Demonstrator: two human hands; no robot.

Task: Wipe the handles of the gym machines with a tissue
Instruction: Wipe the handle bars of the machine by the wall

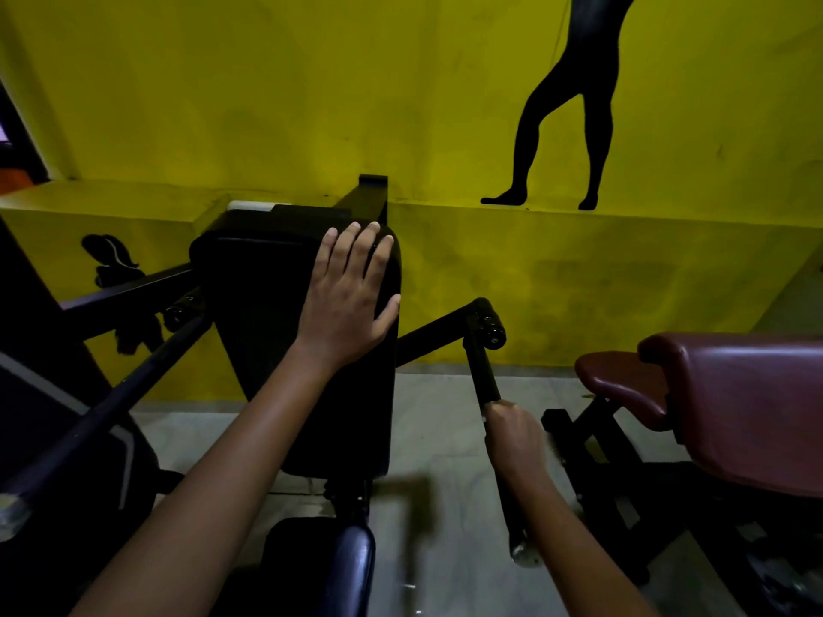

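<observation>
Far left, the left handle [93, 420] of the machine is running down toward the lower corner, its pale end cap just showing; nothing is touching it, so we are judging it as not being worked on at present.

Centre left, our left hand [352, 287] is lying flat on the upper part of the black back pad [267, 305], fingers straight and spread, thumb out toward the pad's right edge. It is holding nothing; we are reading it as a brace.

Below the pad, the seat [343, 558] is showing at the bottom edge.

Centre right, our right hand [516, 438] is wrapping its curled fingers round the right handle [483, 371], about midway along the bar. A small pale fleck is showing at the top of the fist, which we are taking to be the tissue [485, 418]; most of it is hidden inside the grip, and the hand is blurred.

Far right, a dark red padded bench [730, 403] is standing just beside the machine, against the yellow wall [311, 104].

Step in hand, as we are judging it: wiping the right handle. The next move is calling for sliding the wrapped fist along the bar to its end cap near the bottom, keeping the tissue between palm and bar, then crossing to the left handle.
</observation>
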